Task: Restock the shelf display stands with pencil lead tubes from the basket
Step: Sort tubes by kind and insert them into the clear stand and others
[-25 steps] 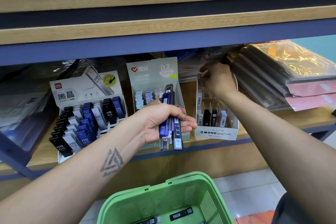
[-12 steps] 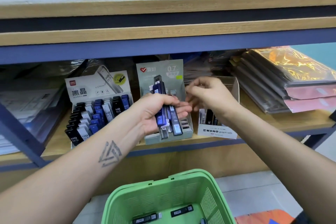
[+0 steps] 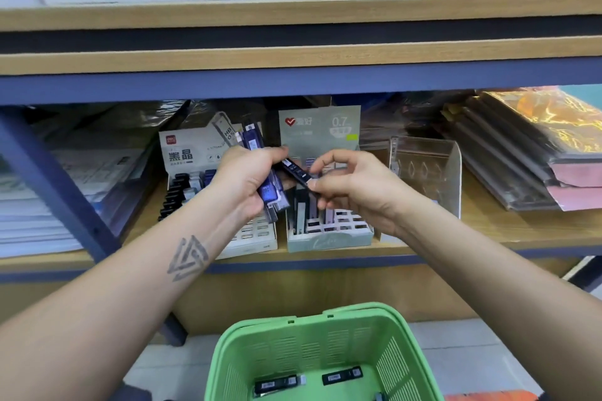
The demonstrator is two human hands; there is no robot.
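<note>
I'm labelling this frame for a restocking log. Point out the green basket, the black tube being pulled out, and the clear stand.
green basket point(image 3: 312, 322): head view, far rim.
black tube point(image 3: 294, 169): head view, mid-body.
clear stand point(image 3: 426, 169): head view, front wall.

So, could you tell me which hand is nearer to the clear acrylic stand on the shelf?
Right. The right hand is just left of the clear acrylic stand; the left hand, gripping tubes, is farther left.

shelf point(image 3: 488, 231): wooden board, behind both hands
left of the hands: paper stacks point(image 3: 39, 205)
behind the hands: three display stands point(image 3: 329, 238)
right of the hands: wrapped packs point(image 3: 527, 156)
</note>
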